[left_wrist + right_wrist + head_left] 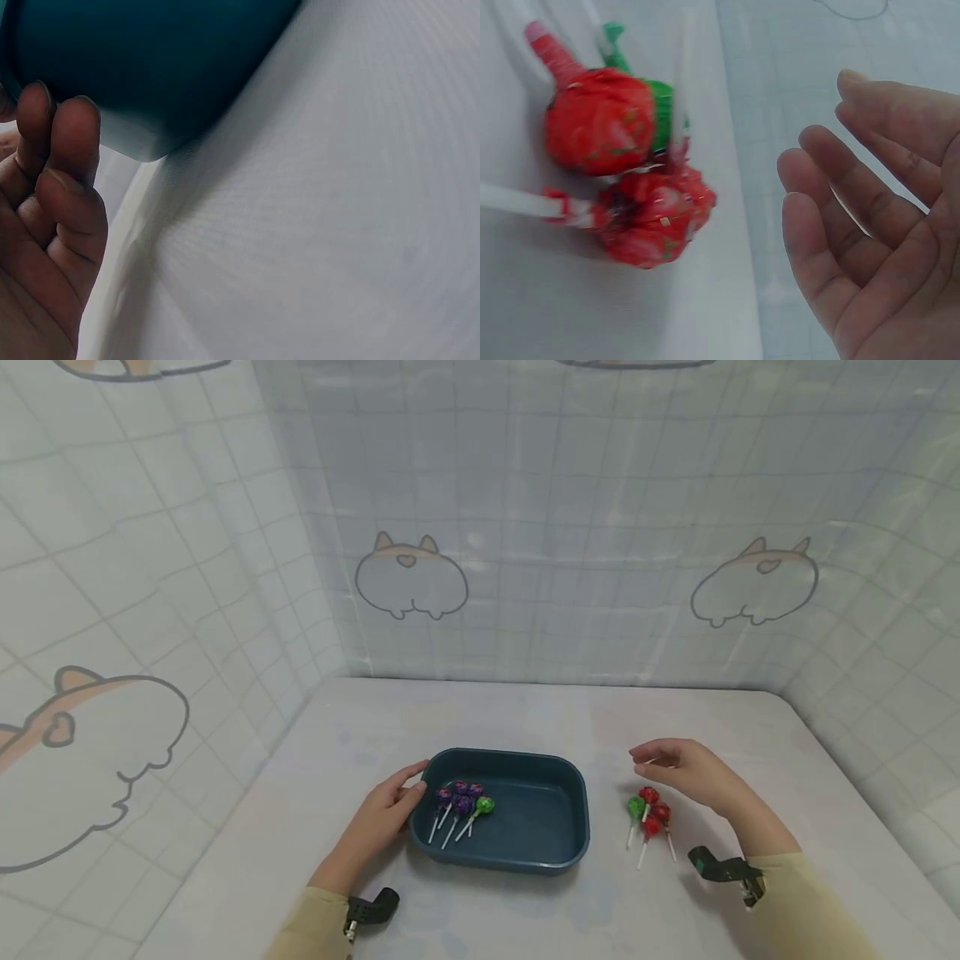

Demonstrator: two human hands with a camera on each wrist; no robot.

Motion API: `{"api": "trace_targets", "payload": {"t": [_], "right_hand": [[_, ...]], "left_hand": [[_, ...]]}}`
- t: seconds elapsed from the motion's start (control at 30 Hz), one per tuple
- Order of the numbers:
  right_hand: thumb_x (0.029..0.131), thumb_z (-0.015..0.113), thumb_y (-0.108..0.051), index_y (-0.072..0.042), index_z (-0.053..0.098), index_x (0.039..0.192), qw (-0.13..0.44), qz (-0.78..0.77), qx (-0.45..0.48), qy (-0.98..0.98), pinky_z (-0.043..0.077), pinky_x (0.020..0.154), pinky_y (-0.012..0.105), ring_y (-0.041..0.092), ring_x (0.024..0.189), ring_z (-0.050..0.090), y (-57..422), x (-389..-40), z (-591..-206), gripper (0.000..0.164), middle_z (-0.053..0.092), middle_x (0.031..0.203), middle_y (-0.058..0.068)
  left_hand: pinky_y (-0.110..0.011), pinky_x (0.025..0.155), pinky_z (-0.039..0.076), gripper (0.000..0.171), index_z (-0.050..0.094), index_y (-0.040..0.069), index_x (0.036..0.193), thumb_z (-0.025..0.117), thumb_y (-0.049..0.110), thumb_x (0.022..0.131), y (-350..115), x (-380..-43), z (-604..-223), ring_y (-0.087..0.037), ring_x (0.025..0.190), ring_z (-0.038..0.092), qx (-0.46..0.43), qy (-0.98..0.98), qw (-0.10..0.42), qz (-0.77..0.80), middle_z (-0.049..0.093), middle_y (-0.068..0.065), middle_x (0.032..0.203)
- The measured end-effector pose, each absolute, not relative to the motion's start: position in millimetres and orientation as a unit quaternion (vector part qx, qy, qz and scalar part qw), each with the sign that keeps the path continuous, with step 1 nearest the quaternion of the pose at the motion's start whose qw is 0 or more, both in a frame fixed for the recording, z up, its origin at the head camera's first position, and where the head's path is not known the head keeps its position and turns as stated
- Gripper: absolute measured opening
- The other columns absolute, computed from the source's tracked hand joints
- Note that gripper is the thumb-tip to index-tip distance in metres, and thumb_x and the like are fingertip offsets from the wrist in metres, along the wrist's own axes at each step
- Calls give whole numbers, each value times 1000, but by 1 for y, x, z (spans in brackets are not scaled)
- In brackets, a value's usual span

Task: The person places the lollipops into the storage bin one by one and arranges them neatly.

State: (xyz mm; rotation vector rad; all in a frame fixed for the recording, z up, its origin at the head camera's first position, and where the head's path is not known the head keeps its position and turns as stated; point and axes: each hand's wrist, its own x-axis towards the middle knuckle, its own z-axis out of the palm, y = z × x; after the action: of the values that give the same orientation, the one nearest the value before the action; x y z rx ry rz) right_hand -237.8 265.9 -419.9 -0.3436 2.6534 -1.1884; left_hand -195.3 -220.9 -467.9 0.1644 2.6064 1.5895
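Note:
A dark teal tray (517, 863) sits on the table, with several purple lollipops (462, 804) and a green lollipop (484, 805) lying in its left half. My left hand (386, 814) grips the tray's left rim, its bent fingers (75, 139) against the outer wall in the left wrist view. Right of the tray lie three red lollipops (652, 825) and a green lollipop (636, 807) in a loose bunch, sticks pointing mostly towards me. Just beyond and above them hovers my right hand (693, 770), fingers loosely bent with nothing between them, as the right wrist view also shows.
A pale cloth covers the table (510, 714). Light grid-patterned curtains with cartoon animal drawings (411, 578) hang behind and along both sides. Each forearm wears a black wrist camera (371, 908) over a yellowish sleeve.

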Motion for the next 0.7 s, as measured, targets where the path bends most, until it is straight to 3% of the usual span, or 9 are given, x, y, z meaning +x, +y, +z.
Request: {"api": "trace_targets", "payload": {"t": [0.33, 0.7], "right_hand": [[92, 72, -31, -10, 70, 120, 122, -395, -115, 903, 52, 86, 39, 20, 100, 63, 267, -236, -428, 35, 68, 111, 2], [87, 78, -34, -17, 74, 112, 145, -344, -107, 921, 51, 79, 36, 19, 92, 58, 260, -238, -436, 31, 67, 103, -3]], "left_hand": [[-30, 50, 41, 45, 51, 25, 144, 55, 41, 102, -222, -198, -466, -16, 51, 47, 62, 862, 42, 501, 54, -2, 62], [-29, 49, 41, 47, 48, 20, 146, 54, 37, 103, -223, -198, -470, -16, 50, 46, 61, 850, 59, 520, 52, -2, 61]]}}
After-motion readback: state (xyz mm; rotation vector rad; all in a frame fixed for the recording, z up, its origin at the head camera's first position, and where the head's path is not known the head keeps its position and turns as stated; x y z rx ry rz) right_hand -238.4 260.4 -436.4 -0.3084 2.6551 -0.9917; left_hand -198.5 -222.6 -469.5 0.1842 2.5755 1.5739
